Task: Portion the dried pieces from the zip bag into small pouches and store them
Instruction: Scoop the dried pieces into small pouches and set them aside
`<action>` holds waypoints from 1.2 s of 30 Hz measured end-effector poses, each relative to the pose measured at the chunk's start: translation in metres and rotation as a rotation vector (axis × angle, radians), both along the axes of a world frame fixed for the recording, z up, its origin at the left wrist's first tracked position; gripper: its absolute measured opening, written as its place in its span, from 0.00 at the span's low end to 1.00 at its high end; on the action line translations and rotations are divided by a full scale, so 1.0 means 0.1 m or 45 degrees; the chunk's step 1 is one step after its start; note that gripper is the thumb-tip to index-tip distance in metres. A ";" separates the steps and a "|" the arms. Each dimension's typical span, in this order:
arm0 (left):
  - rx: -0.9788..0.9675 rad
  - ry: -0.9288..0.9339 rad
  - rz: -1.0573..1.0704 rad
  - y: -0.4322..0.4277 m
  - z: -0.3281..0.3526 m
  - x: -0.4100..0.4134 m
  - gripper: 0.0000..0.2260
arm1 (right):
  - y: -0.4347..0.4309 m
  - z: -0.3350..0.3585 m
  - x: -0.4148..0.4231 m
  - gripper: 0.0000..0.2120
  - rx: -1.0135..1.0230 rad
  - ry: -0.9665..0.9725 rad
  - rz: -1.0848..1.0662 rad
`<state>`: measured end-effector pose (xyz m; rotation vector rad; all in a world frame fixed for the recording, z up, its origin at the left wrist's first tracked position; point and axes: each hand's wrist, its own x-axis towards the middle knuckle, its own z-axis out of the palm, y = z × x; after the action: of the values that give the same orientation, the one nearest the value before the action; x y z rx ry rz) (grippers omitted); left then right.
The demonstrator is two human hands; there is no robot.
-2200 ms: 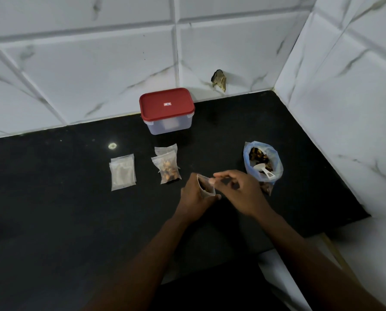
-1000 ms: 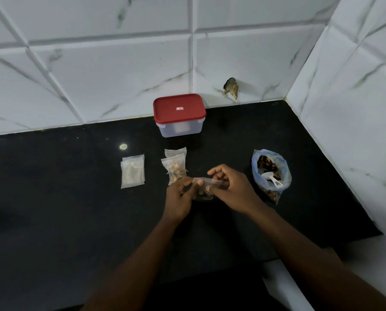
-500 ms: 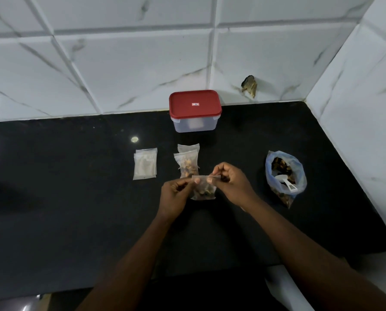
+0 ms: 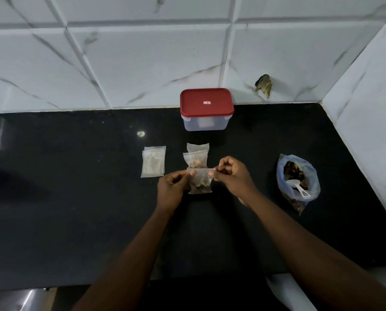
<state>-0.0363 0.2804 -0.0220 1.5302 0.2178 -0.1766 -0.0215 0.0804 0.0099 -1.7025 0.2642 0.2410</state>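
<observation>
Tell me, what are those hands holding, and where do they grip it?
A small clear pouch of dried pieces. The left hand pinches its top left corner, the right hand its top right corner.

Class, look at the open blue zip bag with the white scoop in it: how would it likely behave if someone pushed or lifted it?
The zip bag looks thin and crumpled, so probably floppy, sagging when lifted. Its mouth gapes open with the scoop inside, so a push could spill dried pieces. It probably weighs little.

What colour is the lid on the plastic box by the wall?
Red, with a small label in the middle; the lid shows clearly in the head view.
</observation>
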 end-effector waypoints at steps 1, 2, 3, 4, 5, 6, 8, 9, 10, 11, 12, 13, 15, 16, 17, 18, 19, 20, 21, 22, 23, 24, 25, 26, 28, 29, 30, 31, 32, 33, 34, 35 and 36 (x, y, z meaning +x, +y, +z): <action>-0.001 0.017 0.019 0.01 -0.01 0.03 0.08 | 0.02 -0.01 0.03 0.10 0.003 0.009 -0.010; 0.010 0.029 0.034 0.01 -0.02 0.06 0.07 | 0.03 -0.03 0.06 0.11 0.002 0.021 -0.024; 0.020 0.041 0.048 0.02 -0.04 0.09 0.07 | 0.05 -0.04 0.08 0.11 0.003 0.035 -0.040; 0.032 0.057 0.065 0.02 -0.05 0.12 0.06 | 0.06 -0.05 0.11 0.12 0.005 0.050 -0.057; 0.040 0.073 0.077 0.03 -0.05 0.15 0.05 | 0.07 -0.06 0.13 0.13 0.012 0.058 -0.070; 0.041 0.093 0.080 0.03 -0.06 0.18 0.05 | 0.07 -0.08 0.15 0.13 0.017 0.066 -0.080; 0.006 0.141 0.074 0.03 -0.09 0.24 0.05 | 0.09 -0.10 0.20 0.13 0.020 0.079 -0.096; -0.019 0.159 0.075 0.03 -0.09 0.26 0.05 | 0.09 -0.10 0.22 0.13 0.017 0.086 -0.108; -0.038 0.168 0.078 0.03 -0.10 0.28 0.05 | 0.10 -0.10 0.24 0.13 0.019 0.090 -0.119; -0.054 0.174 0.083 0.02 -0.10 0.30 0.04 | 0.11 -0.11 0.27 0.13 0.028 0.093 -0.126; -0.066 0.177 0.092 0.02 -0.10 0.32 0.04 | 0.12 -0.12 0.29 0.13 0.041 0.095 -0.128; -0.078 0.180 0.103 0.02 -0.10 0.34 0.04 | 0.12 -0.13 0.30 0.13 0.050 0.097 -0.128; -0.081 0.187 0.112 0.02 -0.10 0.37 0.04 | 0.13 -0.15 0.32 0.12 0.047 0.105 -0.128; -0.070 0.191 0.108 0.02 -0.10 0.38 0.04 | 0.13 -0.16 0.33 0.12 0.043 0.109 -0.131; -0.060 0.196 0.102 0.02 -0.11 0.39 0.04 | 0.13 -0.17 0.33 0.12 0.038 0.113 -0.136; -0.050 0.201 0.096 0.03 -0.12 0.40 0.04 | 0.12 -0.18 0.33 0.11 0.035 0.116 -0.142; -0.045 0.206 0.094 0.03 -0.12 0.40 0.04 | 0.12 -0.18 0.33 0.11 0.030 0.117 -0.148; -0.038 0.210 0.093 0.03 -0.12 0.40 0.04 | 0.12 -0.18 0.33 0.11 0.026 0.115 -0.152; -0.031 0.209 0.095 0.03 -0.12 0.40 0.04 | 0.12 -0.18 0.32 0.11 0.020 0.111 -0.153; -0.018 0.204 0.096 0.03 -0.11 0.40 0.04 | 0.12 -0.17 0.33 0.11 0.020 0.104 -0.154; -0.005 0.194 0.097 0.03 -0.10 0.40 0.05 | 0.13 -0.15 0.33 0.11 0.018 0.096 -0.155; 0.007 0.183 0.097 0.03 -0.08 0.39 0.06 | 0.14 -0.14 0.32 0.11 0.010 0.082 -0.155; 0.017 0.173 0.095 0.04 -0.05 0.38 0.06 | 0.15 -0.11 0.32 0.11 -0.032 0.052 -0.156; 0.028 0.163 0.094 0.06 -0.03 0.38 0.07 | 0.16 -0.09 0.32 0.11 -0.115 0.002 -0.156; 0.086 0.136 0.095 0.13 0.02 0.38 0.07 | 0.19 -0.02 0.31 0.09 -0.303 -0.136 -0.148; 0.145 0.116 0.097 0.17 0.05 0.39 0.08 | 0.22 0.02 0.31 0.09 -0.358 -0.202 -0.130; 0.217 0.094 0.099 0.22 0.08 0.39 0.08 | 0.26 0.06 0.32 0.08 -0.390 -0.257 -0.097; 0.295 0.072 0.102 0.26 0.11 0.40 0.08 | 0.31 0.09 0.33 0.08 -0.417 -0.307 -0.053; 0.364 0.054 0.106 0.31 0.15 0.41 0.08 | 0.36 0.13 0.34 0.08 -0.436 -0.355 -0.008; 0.421 0.044 0.108 0.37 0.17 0.43 0.08 | 0.42 0.17 0.36 0.08 -0.447 -0.399 0.033; 0.468 0.042 0.103 0.42 0.20 0.45 0.08 | 0.49 0.20 0.39 0.08 -0.446 -0.432 0.071; 0.517 0.052 0.095 0.47 0.20 0.48 0.09 | 0.55 0.22 0.42 0.08 -0.441 -0.452 0.108; 0.567 0.067 0.089 0.52 0.21 0.51 0.10 | 0.63 0.24 0.46 0.08 -0.440 -0.452 0.152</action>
<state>0.0150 0.3325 -0.0011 1.9579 0.3702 -0.1170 0.0247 0.1433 0.0339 -2.0689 -0.0652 -0.0259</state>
